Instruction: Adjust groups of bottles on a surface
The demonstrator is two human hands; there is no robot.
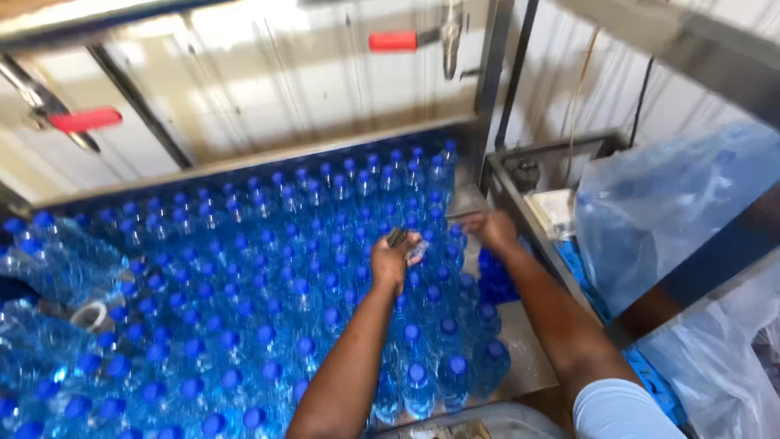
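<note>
A metal table (528,358) is packed with upright clear bottles with blue caps (244,293). My left hand (392,258) reaches over the bottles near the right side and grips a small dark object (398,236) whose kind I cannot tell. My right hand (491,229) is just to its right, fingers curled, over the bottles by the table's right edge; whether it holds anything is unclear. A cluster of loose blue caps (492,280) lies below my right hand.
Shrink-wrapped bottle packs (57,268) and a roll of tape (91,315) lie at the left. A metal wall with red-handled levers (84,120) stands behind. Clear plastic bags (674,203) and a metal side tray (552,211) are at the right.
</note>
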